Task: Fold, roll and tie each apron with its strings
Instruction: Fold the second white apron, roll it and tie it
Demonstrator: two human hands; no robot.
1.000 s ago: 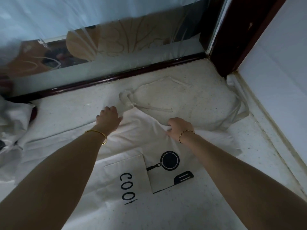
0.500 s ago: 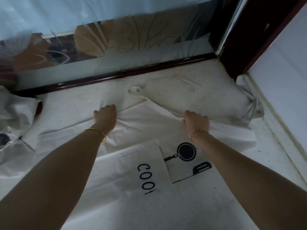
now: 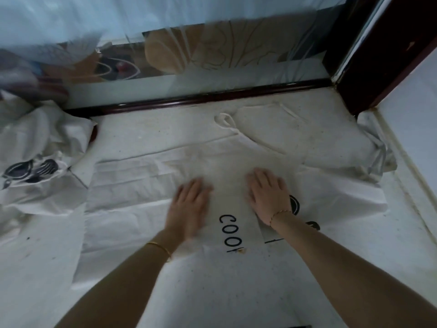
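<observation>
Apron [image 3: 132, 185] lies lengthwise left-right, strings [image 3: 233, 129] pointing away; left hand [image 3: 189, 204], right hand [image 3: 267, 195] seemingly press it, fingers [image 3: 262, 177] straight

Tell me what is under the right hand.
The right hand lies flat on the folded white apron. A black round print shows beside its wrist; the rest of it is covered.
</observation>
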